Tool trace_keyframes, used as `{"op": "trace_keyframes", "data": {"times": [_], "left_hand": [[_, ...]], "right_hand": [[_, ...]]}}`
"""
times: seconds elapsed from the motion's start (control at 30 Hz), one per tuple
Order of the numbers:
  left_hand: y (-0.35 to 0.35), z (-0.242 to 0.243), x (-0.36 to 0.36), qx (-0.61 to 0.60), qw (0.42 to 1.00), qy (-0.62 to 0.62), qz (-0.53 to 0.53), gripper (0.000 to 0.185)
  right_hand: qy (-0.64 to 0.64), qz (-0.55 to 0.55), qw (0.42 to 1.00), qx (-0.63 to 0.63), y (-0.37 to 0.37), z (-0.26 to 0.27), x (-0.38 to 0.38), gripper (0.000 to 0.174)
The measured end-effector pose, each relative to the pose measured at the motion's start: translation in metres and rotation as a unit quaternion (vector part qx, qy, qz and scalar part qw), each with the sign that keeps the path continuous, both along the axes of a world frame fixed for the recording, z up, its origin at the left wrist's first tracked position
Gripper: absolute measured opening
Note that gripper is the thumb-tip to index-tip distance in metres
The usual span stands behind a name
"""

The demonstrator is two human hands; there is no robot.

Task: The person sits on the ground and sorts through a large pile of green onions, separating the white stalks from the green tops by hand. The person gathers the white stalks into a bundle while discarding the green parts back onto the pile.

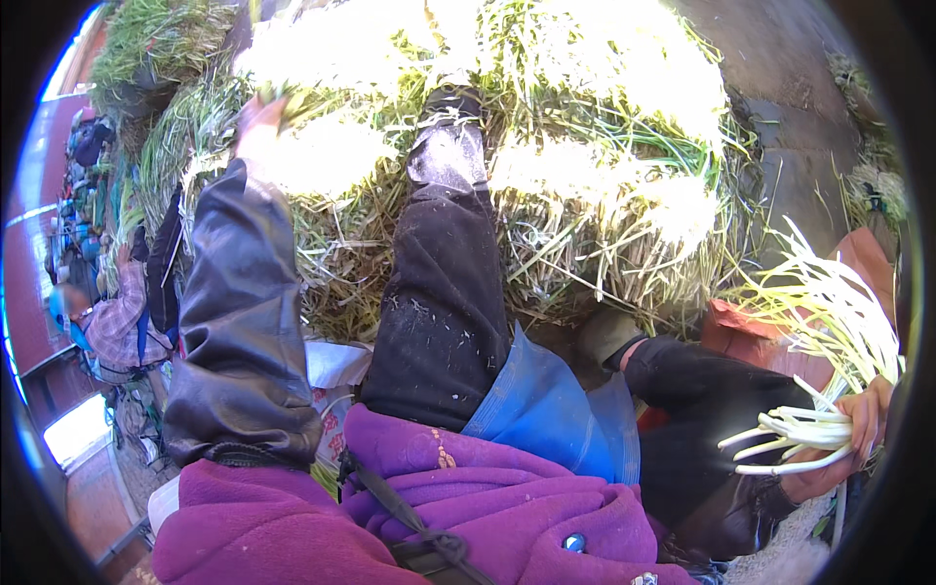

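My right hand is closed around a bundle of long, pale allium-like stalks. Their thick white ends stick out on the left of the fist, and the thinner ends fan upward. My left arm, in a dark leather-like sleeve cover, stretches out to the heap of green and straw-coloured stalks. At its upper left edge is my left hand, blurred and washed out by sunlight. Green leaf blades show beside its fingers, but whether they are gripped is unclear.
My outstretched leg lies across the heap. A blue woven plastic sheet and a white printed sack lie near my lap. A reddish sack-like thing is at right. Another person sits at far left, before more green bundles.
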State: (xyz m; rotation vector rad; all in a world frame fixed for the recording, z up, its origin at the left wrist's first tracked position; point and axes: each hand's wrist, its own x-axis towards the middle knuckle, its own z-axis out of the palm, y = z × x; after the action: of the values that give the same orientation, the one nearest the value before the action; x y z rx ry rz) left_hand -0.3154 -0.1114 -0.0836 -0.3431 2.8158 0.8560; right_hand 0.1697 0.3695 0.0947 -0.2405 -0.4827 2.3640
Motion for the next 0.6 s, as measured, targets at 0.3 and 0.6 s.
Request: {"op": "trace_keyframes", "data": {"times": [0.3, 0.6], "left_hand": [[0.175, -0.084, 0.081, -0.240, 0.823, 0.368, -0.359, 0.053], [0.403, -0.160, 0.243, -0.045, 0.782, 0.234, -0.577, 0.072]], "right_hand": [[0.009, -0.033, 0.999, 0.027, -0.001, -0.005, 0.010, 0.014], [-0.004, -0.003, 1.000, -0.001, 0.026, -0.011, 0.021, 0.016]]}}
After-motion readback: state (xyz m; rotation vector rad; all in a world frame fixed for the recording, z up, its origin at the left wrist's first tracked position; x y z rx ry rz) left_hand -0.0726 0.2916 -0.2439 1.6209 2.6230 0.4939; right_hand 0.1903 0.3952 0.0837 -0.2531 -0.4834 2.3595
